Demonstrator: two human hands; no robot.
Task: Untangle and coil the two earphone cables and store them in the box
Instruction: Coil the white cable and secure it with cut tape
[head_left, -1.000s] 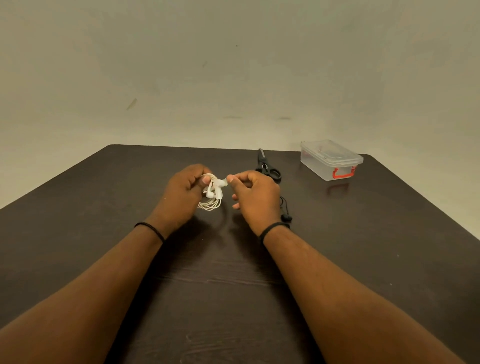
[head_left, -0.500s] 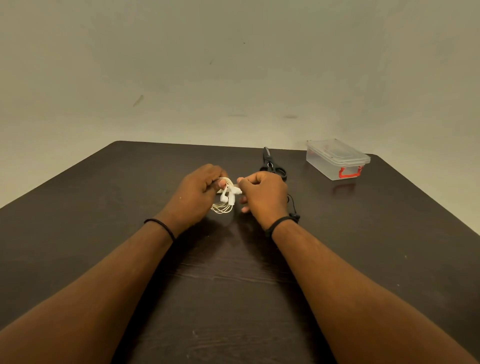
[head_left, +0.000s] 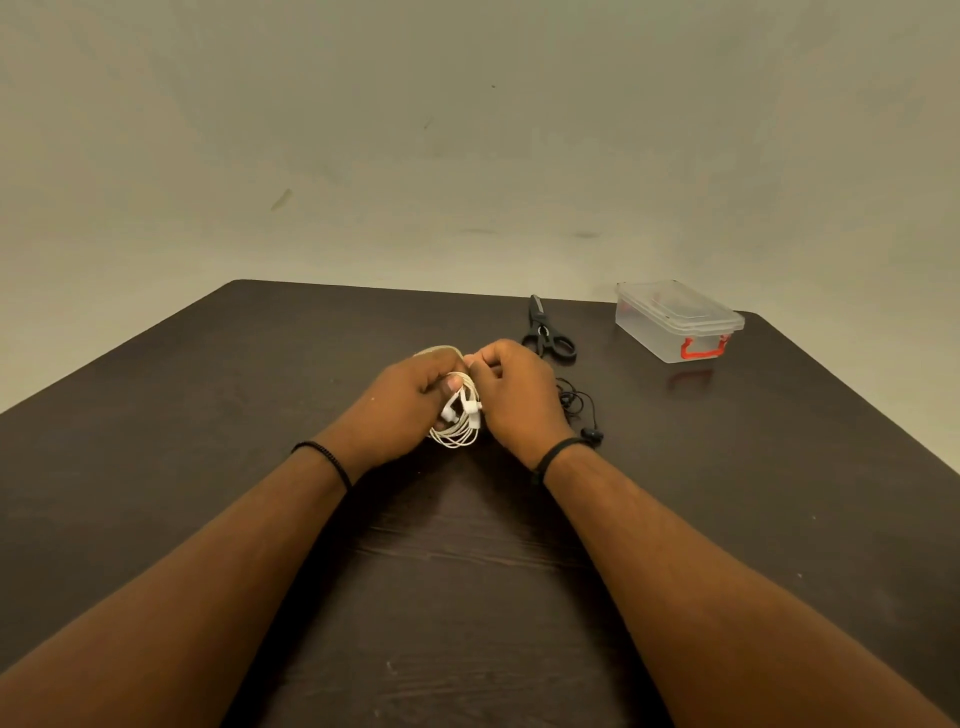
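My left hand (head_left: 400, 405) gripped coiled white earphone cable (head_left: 457, 426), fingers curled round loops; coil hung downward toward table (head_left: 208, 415), earbuds at its right side. My right hand (head_left: 519, 395) pinched cable strand at coil's top. Black earphone cable (head_left: 579, 408) lay loose just right of coil. Box (head_left: 675, 325), lid on, red latch facing me, stood well right of coil, beyond it; contents unclear. Scissors (head_left: 545, 332) lay beyond coil, tips pointing away.
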